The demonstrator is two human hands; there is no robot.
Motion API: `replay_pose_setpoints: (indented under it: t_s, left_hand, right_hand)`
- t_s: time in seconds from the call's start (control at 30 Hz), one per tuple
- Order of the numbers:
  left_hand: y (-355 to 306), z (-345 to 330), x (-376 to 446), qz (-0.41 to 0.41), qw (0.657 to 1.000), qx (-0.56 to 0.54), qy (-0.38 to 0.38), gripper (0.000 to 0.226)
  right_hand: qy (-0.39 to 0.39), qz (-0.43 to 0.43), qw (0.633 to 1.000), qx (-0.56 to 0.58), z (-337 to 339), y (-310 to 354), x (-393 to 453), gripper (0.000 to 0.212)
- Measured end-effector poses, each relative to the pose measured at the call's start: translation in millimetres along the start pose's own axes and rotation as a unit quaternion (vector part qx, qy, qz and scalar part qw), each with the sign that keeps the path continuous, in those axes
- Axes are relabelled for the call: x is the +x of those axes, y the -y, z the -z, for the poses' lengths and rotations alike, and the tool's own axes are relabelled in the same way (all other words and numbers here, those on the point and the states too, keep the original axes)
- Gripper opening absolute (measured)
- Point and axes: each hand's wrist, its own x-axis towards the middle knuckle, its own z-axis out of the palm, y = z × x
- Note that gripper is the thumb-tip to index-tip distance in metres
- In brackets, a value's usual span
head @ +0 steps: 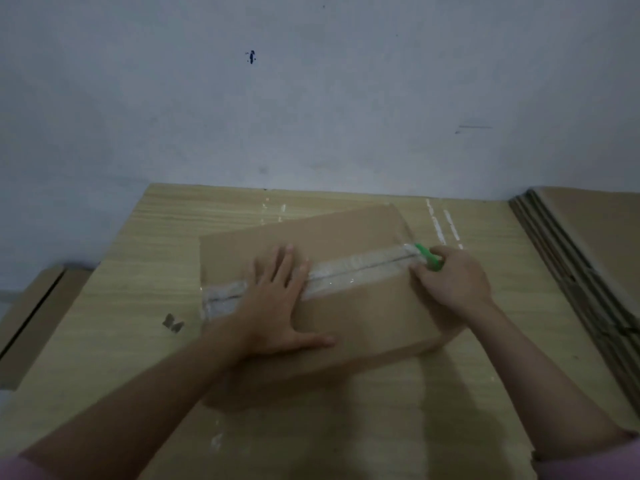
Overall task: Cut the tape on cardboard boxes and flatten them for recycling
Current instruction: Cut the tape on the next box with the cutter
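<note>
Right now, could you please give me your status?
Left hand flat on cardboard box. Right hand grips green cutter at tape end. Path clear.

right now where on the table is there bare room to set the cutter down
Bare wood lies left of the taped brown cardboard box, beyond the small cardboard scrap, and along the near edge between the forearms. The right is crowded: flattened cardboard stack, right hand gripping the green cutter.

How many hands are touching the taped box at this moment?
2. The left hand lies flat on top of the box, across the tape. The right hand holds a green cutter at the tape's right end.
</note>
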Motion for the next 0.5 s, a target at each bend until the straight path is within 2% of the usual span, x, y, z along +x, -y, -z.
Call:
replay_pose_setpoints:
  t_s: [0.1,0.17,0.2,0.3,0.33,0.37,0.43,0.5]
  left_hand:
    - [41.0,21.0,15.7,-0.091,0.995,0.026,0.015,0.131]
    - [58.9,34.2,21.7,-0.114,0.993,-0.004,-0.003,0.123]
    - [60.8,37.8,22.4,-0.12,0.991,-0.039,-0.042,0.11]
    - [40.4,32.3,17.5,-0.162,0.96,-0.082,-0.211,0.051]
    - [27.9,28.3,13.8,-0.173,0.951,-0.089,-0.238,0.04]
    - [14.4,24.4,9.1,-0.176,0.947,-0.098,-0.249,0.033]
    - [-10.0,15.7,-2.7,-0.164,0.943,-0.106,-0.269,0.025]
    - [-26.5,2.9,-18.6,-0.136,0.942,-0.125,-0.279,0.025]
  right_hand:
    - [0.029,-0.04,0.994,0.094,0.5,-5.2,-20.8,0.032]
    - [0.034,-0.064,0.99,0.118,-2.6,-5.3,-43.4,0.036]
    - [0.055,-0.066,0.987,0.134,-5.0,-5.1,-55.9,0.036]
    - [0.17,-0.023,0.962,0.212,-18.4,1.1,-89.5,0.032]
    - [0.177,-0.004,0.958,0.225,-24.8,2.7,-96.2,0.034]
    - [0.156,0.008,0.959,0.235,-29.6,5.9,-99.7,0.035]
    - [0.067,0.019,0.972,0.226,-33.1,14.2,-99.2,0.038]
    - [0.027,0.055,0.974,0.219,-35.9,20.5,-96.7,0.051]
